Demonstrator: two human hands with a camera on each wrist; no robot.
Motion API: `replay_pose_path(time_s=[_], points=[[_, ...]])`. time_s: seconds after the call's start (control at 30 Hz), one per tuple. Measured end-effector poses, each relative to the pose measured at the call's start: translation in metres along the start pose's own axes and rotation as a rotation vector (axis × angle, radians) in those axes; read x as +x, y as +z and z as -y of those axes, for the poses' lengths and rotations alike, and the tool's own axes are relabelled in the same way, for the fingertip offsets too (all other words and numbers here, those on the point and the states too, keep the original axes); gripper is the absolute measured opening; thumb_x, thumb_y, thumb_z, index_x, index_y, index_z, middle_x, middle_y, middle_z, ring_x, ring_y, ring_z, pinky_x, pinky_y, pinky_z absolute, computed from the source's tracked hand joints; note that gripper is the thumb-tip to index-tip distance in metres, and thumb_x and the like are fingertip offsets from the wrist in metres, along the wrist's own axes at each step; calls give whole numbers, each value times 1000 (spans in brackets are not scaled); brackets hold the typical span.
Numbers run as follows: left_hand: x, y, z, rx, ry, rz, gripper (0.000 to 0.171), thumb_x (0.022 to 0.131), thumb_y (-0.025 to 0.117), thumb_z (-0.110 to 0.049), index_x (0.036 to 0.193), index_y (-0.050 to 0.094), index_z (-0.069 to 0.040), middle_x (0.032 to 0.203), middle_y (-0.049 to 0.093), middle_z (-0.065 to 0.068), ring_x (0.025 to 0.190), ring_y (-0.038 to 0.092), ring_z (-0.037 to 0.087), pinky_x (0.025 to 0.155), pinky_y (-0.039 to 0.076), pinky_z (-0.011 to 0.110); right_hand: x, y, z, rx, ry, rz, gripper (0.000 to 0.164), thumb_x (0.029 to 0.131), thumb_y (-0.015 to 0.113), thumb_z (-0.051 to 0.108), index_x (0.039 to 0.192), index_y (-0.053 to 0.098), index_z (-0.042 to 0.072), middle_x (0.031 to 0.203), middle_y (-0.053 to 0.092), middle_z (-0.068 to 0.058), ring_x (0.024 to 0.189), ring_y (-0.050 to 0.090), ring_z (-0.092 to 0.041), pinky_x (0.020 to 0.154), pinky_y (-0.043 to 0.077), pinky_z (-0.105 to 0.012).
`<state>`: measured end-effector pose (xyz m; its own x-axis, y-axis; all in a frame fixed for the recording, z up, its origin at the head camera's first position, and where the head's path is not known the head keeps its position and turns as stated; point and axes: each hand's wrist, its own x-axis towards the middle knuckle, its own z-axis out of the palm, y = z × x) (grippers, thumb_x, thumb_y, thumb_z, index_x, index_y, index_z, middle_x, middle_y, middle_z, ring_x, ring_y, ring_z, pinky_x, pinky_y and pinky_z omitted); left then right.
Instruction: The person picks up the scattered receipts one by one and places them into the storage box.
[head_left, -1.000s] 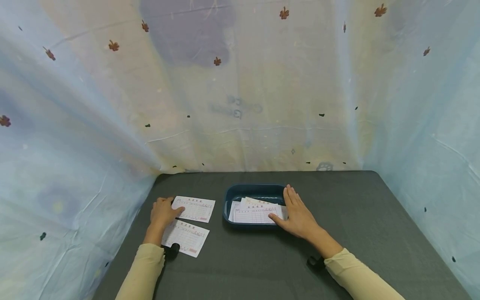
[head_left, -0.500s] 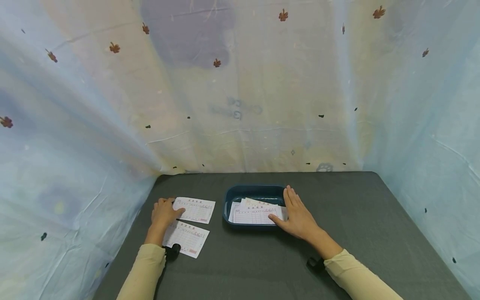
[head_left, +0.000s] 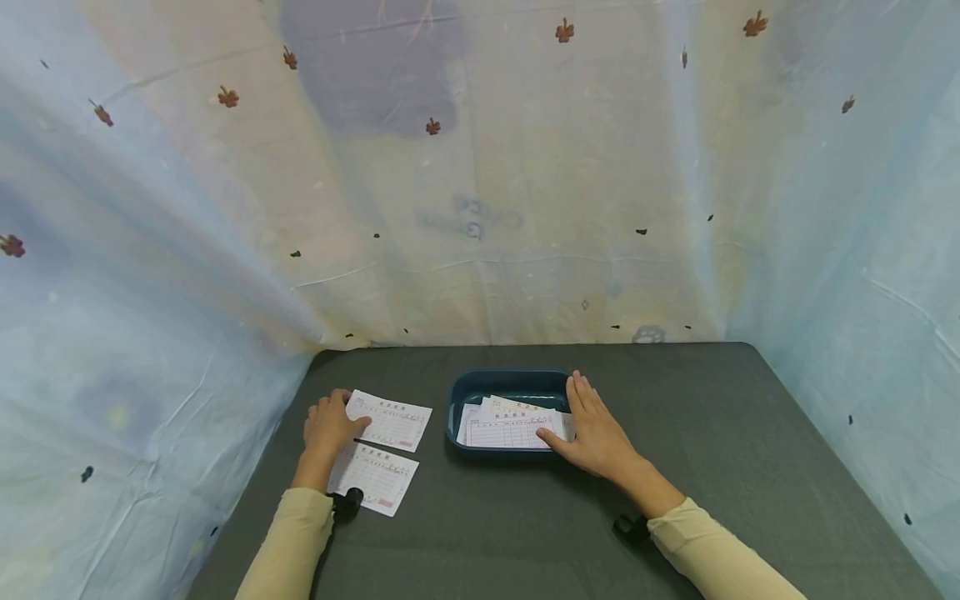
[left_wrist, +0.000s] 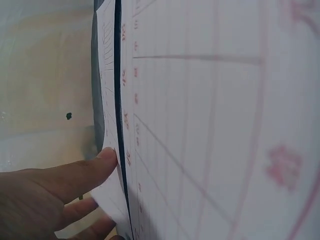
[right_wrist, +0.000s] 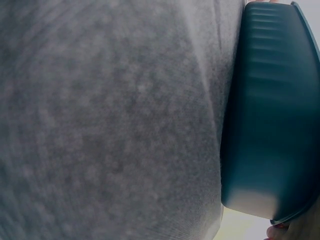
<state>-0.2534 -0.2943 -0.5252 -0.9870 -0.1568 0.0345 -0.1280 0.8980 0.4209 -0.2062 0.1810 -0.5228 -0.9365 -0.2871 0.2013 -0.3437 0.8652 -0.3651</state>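
Note:
At the left, my left hand [head_left: 328,429] pinches the left edge of the farther white receipt slip [head_left: 393,422], a printed form with a red stamp. In the left wrist view the thumb lies on this slip's face, with other fingers behind its edge. A second receipt slip [head_left: 377,479] lies nearer, beside the left wrist, and fills much of the left wrist view. My right hand [head_left: 596,437], fingers straight, rests against the right end of a dark blue plastic tray [head_left: 487,452], its thumb over the slips inside. Several white and cream receipt slips [head_left: 506,431] overlap in the tray.
Both things and hands are on a dark grey cloth-covered table [head_left: 480,533]. Behind it and at both sides hangs a pale patterned curtain [head_left: 525,208]. A black strap mount [head_left: 347,504] sits at the left wrist, another black mount [head_left: 630,529] at the right.
The farther slip has turned slightly, its far left corner rising a little, while the left hand shifted slightly right. The right hand and tray have kept their place.

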Motion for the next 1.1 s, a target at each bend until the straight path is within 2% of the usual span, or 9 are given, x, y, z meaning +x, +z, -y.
replay_pose_path(time_s=[0.23, 0.43, 0.63, 0.83, 1.1], points=[[0, 0, -5, 20, -44, -26, 76, 95, 83, -27, 148, 45, 12, 139, 51, 41, 126, 51, 59, 103, 44, 70, -1, -1, 1, 0, -4, -7, 113, 99, 64, 68, 166, 19, -10, 176, 16, -27, 164, 16, -43, 130, 22, -59], [1, 0, -5, 5, -79, -38, 54, 101, 74, -16, 143, 53, 10, 133, 53, 38, 117, 61, 57, 93, 51, 70, 0, 0, 1, -1, -2, -12, 113, 98, 64, 68, 167, 18, -9, 176, 15, -26, 164, 16, -42, 131, 22, -58], [1, 0, -6, -30, -100, -55, 39, 105, 65, -9, 140, 58, 6, 131, 59, 36, 115, 64, 56, 91, 52, 71, 0, 0, 0, -4, 1, -13, 113, 98, 64, 68, 167, 18, -10, 176, 15, -26, 164, 15, -42, 131, 22, -58], [0, -7, -10, -73, -80, -80, 34, 108, 58, -8, 140, 58, 5, 132, 63, 33, 115, 65, 55, 89, 53, 70, 1, 0, 0, -7, 1, -14, 113, 98, 64, 69, 167, 19, -10, 176, 16, -27, 163, 18, -44, 131, 22, -59], [1, -15, -9, -199, -17, -143, 26, 107, 59, -10, 130, 64, 3, 110, 71, 23, 96, 69, 43, 80, 53, 60, 0, 0, 0, -1, 1, -8, 114, 98, 65, 68, 167, 19, -10, 176, 16, -27, 164, 17, -43, 130, 22, -59]])
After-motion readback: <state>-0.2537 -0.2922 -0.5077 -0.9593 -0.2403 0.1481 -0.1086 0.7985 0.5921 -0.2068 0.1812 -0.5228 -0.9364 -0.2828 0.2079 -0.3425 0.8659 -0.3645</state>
